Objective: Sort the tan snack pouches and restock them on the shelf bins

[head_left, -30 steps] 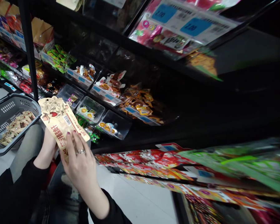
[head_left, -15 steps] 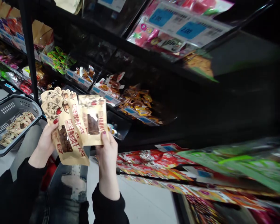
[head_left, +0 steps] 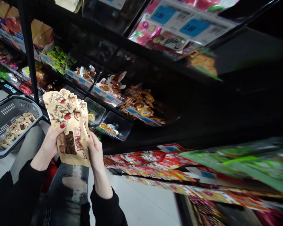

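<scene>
Both hands are on the goods here: the left hand (head_left: 48,145) is curled round the near edge of a fanned stack of tan pouches (head_left: 70,142), thumb pressed flat on the front one, while the right hand (head_left: 96,150) pinches the opposite edge, its fingers mostly hidden behind. The stack sits right between them, above the knees, and the front pouch's window shows dark brown pieces. Just left of the left hand, a grey basket (head_left: 11,116) carries a heap of similar tan pouches (head_left: 17,128) along its near side. Beyond the right hand, a clear bin (head_left: 122,127) holds a few yellow-and-white sweets (head_left: 109,128), partly tucked into one corner! Farther out, the next row up: a bin of orange-brown packets (head_left: 141,106), then one of red-and-white wrapped pieces (head_left: 112,85), and green packets (head_left: 58,59) filling another. Farthest, well past the left hand, open cartons (head_left: 41,34) line the shelf.
</scene>
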`<state>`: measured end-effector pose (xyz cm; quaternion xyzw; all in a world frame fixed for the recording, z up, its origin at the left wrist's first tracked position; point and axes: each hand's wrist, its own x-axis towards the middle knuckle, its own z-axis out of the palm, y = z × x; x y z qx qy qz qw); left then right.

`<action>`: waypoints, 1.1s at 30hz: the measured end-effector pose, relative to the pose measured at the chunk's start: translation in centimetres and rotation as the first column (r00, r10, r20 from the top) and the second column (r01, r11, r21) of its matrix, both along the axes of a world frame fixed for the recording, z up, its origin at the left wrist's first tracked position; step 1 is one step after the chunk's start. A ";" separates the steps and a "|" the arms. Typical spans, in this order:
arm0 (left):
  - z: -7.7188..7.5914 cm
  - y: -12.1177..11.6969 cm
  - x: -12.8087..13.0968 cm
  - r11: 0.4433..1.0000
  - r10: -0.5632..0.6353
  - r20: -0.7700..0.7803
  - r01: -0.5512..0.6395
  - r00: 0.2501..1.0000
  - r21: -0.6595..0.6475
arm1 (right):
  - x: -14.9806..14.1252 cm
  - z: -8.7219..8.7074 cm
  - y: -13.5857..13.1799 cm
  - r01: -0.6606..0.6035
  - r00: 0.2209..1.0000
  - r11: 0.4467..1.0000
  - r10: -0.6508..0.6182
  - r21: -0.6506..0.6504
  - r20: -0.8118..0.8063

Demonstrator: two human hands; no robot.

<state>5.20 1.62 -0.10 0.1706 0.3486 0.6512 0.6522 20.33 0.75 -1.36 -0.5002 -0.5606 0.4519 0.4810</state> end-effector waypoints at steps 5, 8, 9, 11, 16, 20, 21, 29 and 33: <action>0.1 0.1 0.2 0.995 0.102 -0.031 -0.102 0.994 0.001 | 0.9 1.2 -0.5 0.113 0.975 0.954 -0.161 0.279 0.154; 0.2 0.0 0.6 0.994 0.102 -0.065 -0.100 0.993 0.036 | 0.1 2.9 -1.8 0.107 0.916 0.911 -0.246 0.398 0.317; 0.2 -0.1 0.7 0.994 0.104 -0.081 -0.100 0.991 0.048 | -0.3 3.4 -2.1 0.083 0.888 0.922 -0.240 0.378 0.391; 0.1 -0.2 1.0 0.993 0.110 -0.117 -0.104 0.987 0.055 | -1.2 4.0 -2.5 0.073 0.845 0.947 -0.224 0.312 0.486; 0.0 -0.3 1.1 0.995 0.092 -0.125 -0.086 0.988 0.047 | -1.8 3.8 -2.2 0.120 0.906 0.971 -0.192 0.207 0.377; 0.2 -0.1 0.9 0.996 0.090 -0.053 -0.089 0.995 0.014 | -0.8 3.5 -1.6 0.296 0.951 0.952 -0.301 0.083 0.065; 0.3 0.0 0.8 0.995 0.095 -0.040 -0.095 0.995 0.002 | -0.5 3.5 -1.5 0.302 0.952 0.953 -0.301 0.018 -0.058; 0.4 0.3 -0.3 0.983 0.185 -0.034 -0.184 0.982 0.008 | 1.5 3.3 -1.0 -0.153 0.692 0.959 -0.069 -0.239 -0.718; 0.5 0.4 -0.6 0.980 0.201 -0.051 -0.201 0.978 0.007 | 1.3 3.0 -1.0 -0.150 0.641 0.954 -0.105 -0.258 -0.761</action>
